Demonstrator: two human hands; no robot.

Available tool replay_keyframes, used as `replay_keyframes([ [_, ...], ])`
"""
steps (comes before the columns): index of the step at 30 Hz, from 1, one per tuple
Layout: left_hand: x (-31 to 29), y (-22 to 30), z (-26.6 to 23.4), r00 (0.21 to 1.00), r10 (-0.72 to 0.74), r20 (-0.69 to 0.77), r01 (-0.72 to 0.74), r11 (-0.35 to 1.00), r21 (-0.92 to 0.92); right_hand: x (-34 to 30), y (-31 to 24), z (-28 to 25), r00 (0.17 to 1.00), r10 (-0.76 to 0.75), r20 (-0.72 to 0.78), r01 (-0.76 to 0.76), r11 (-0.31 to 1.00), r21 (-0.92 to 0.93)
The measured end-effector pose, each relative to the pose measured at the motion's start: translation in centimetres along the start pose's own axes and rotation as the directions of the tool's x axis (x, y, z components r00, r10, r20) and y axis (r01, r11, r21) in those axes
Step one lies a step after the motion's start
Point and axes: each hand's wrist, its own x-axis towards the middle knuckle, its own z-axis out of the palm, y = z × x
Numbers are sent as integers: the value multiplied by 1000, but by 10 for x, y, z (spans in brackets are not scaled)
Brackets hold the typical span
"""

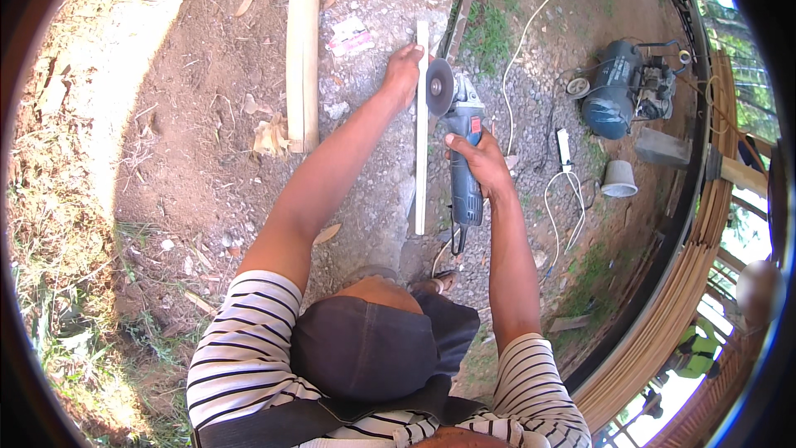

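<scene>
My left hand [404,75] is closed around the upper part of a long, narrow white bar [421,174]. The bar runs away from me along the edge of a rough concrete slab [377,191]. In my right hand [485,164] is a dark blue angle grinder [467,192], gripped by its body. Its round grey cutting disc [438,88] stands against or right beside the bar's right side, close to my left fingers; exact contact is hard to see. Whether the disc spins I cannot tell.
A pale wooden pole [303,50] lies left of the slab. To the right are a white power strip [564,148] with looped cord, a grey bucket [618,179] and a blue air compressor [612,90]. Stacked long timber [663,348] lines the far right. A white cable [518,54] crosses the gravel.
</scene>
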Motion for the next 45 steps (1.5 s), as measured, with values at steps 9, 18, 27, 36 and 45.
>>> replay_keyframes([
  [9, 7, -7, -3, 999, 24, 22, -24, 1000, 19, 6, -3, 0, 1000, 0, -21, 0, 1000, -2],
  [18, 13, -14, -6, 1000, 12, -11, -12, 1000, -17, 15, -13, 0, 999, -32, -6, 32, 999, 6],
  [27, 11, -9, -4, 1000, 8, -22, -8, 1000, -11, 22, -20, 0, 1000, -3, -5, 3, 1000, -14],
  [36, 2, -2, 0, 1000, -13, 18, 14, 999, -46, 25, -34, -1, 1000, 19, 2, -19, 999, -38],
  [45, -3, 4, 2, 999, -48, 7, 49, 998, -46, 37, -31, -3, 1000, 1, -14, -1, 999, -37],
])
